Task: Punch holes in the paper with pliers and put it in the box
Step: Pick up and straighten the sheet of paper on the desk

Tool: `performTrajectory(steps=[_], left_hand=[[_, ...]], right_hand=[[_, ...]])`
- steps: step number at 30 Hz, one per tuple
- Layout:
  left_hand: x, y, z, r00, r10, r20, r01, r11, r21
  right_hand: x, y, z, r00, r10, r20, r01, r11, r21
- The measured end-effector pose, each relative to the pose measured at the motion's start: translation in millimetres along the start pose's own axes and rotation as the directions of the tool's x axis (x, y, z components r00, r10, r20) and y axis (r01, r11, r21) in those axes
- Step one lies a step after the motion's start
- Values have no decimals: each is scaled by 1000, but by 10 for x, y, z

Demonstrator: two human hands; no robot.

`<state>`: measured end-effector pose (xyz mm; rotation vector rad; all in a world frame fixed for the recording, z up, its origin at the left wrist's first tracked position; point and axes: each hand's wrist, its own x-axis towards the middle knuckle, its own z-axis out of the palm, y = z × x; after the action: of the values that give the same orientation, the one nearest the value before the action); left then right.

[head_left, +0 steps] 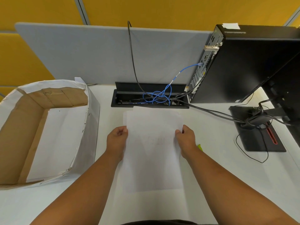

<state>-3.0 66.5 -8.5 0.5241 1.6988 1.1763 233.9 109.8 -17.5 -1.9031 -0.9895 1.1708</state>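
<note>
Item 1, at 9 o'clock: box (pixel 37 130), open-topped cardboard, outer walls wrapped in white paper, brown inner walls showing, white lining on its floor. Stands on the desk (pixel 219 168), well apart from the hands.

Item 2, left of centre: left hand (pixel 117 140). Grip closed on the left edge of the paper (pixel 153 150), fingers curled under and thumb side against the sheet's margin, a narrow pinch rather than a wide span.

Item 3, centre: paper, white, one or more sheets; the count cannot be told. A second edge shows offset at the far end. Held between both hands above or on the desk, long side running from 12 to 6 o'clock, far end reaching the cable tray (pixel 150 99). Faint marks near its middle, too dim to read.

Item 4, right of centre: right hand (pixel 186 140). Grip closed on the paper's right edge, thumb on top, fingers tucked beneath, tight pinch.

Item 5, just beside the right wrist at 3 o'clock: small yellow-green object (pixel 200 147), mostly hidden by the forearm; kind cannot be told.

Item 6, at 12 o'clock: cable tray, black, lid raised, holding a tangled blue cable (pixel 159 95) and black leads.

Item 7, at 1 to 2 o'clock: black computer tower (pixel 246 65), upright, blue cable plugged into its rear.

Item 8, at 3 o'clock: black monitor stand base (pixel 258 137), cables looped over it.
</note>
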Motion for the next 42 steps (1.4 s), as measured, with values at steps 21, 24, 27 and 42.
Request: performTrajectory(steps=[21,24,27,42], left_hand=[[-8,-23,-35,998,-50,-30,51,999,14],[-44,-8,-33,999,-17,-52,18,1000,16],[-92,13,-6,998,27,-61,-24,999,40],[-187,85,86,995,82,49,-89,982,169]], right_hand=[[14,61,-33,999,37,19,-36,999,-41],[0,66,-51,999,52,9,-52,998,-34],[-17,67,-61,999,34,5,-34,999,-40],[-63,62,-65,996,-57,63,61,996,-68]])
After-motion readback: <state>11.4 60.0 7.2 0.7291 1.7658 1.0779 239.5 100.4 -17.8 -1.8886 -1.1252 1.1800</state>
